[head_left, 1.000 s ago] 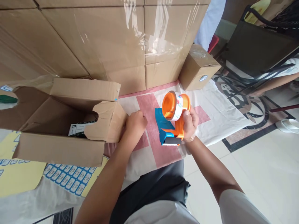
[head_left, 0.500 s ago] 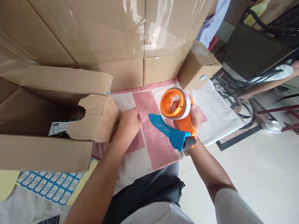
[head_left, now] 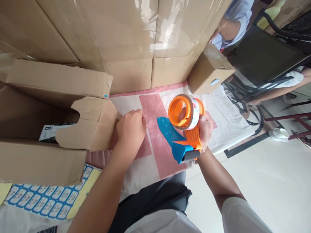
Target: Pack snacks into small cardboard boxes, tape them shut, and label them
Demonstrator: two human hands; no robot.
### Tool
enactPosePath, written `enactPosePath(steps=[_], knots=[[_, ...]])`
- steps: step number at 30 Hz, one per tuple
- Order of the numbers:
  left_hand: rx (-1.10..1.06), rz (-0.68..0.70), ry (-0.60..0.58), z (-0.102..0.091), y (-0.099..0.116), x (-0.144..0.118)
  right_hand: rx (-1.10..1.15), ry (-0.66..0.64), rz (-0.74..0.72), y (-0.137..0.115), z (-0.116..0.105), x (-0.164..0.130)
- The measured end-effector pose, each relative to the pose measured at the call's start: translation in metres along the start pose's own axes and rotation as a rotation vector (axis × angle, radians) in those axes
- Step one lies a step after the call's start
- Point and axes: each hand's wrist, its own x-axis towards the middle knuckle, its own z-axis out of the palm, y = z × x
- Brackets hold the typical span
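Note:
My right hand [head_left: 205, 127] is closed around the handle of an orange and blue tape gun [head_left: 191, 137], held above the cloth. A roll of tape [head_left: 194, 111] sits on its orange hub, and a dark roller shows at the blue cutter end. My left hand [head_left: 132, 127] is curled into a fist, knuckles up, with nothing seen in it. It is right beside the near end of an open cardboard box [head_left: 97, 124]; whether they touch is hard to tell. Inside that box lies a small white and dark packet [head_left: 50, 132], partly hidden by a flap.
Large taped cartons [head_left: 121, 35] form a wall at the back. A small closed box [head_left: 210, 69] stands at the back right of the pink and white cloth [head_left: 167, 155]. Label sheets [head_left: 46, 197] lie at lower left. Another person's arm [head_left: 229, 29] and a dark chair [head_left: 264, 55] are at right.
The open box has shifted left, its flap end away from the middle of the cloth. My left fist has turned knuckles up. The tape gun has tilted and dropped slightly in my right hand.

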Motion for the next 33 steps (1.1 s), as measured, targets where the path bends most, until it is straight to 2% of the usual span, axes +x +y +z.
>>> enactPosePath(steps=[2,3,5,7,11,18,23,25,29,33], knots=[[-0.206,0.192,0.095,-0.004,0.001,-0.004,0.092,0.083,0.015,-0.004,0.002,0.002],[-0.332,0.312,0.078,-0.005,0.002,-0.005,0.126,0.109,0.030,-0.005,0.002,0.002],[-0.565,0.510,-0.081,-0.004,0.005,-0.006,0.121,0.086,0.042,-0.006,0.003,0.003],[-0.730,0.574,-0.239,0.000,0.008,-0.007,0.103,0.071,0.032,-0.004,0.002,0.002],[-0.876,0.545,-0.262,0.005,0.016,-0.009,0.142,0.050,0.011,0.001,-0.001,0.000],[-0.807,0.408,-0.271,-0.007,0.019,-0.017,0.077,-0.060,-0.053,-0.001,-0.003,0.001],[-0.718,0.361,-0.296,-0.010,0.017,-0.024,0.077,-0.038,-0.078,-0.003,-0.004,0.006],[-0.693,0.373,-0.269,-0.013,0.018,-0.027,0.043,-0.036,-0.083,-0.002,-0.004,0.007],[-0.640,0.434,-0.133,-0.023,0.022,-0.034,-0.032,-0.062,-0.136,-0.002,-0.003,0.007],[-0.615,0.369,-0.174,-0.038,0.027,-0.041,-0.111,-0.072,-0.187,-0.003,-0.002,0.010]])
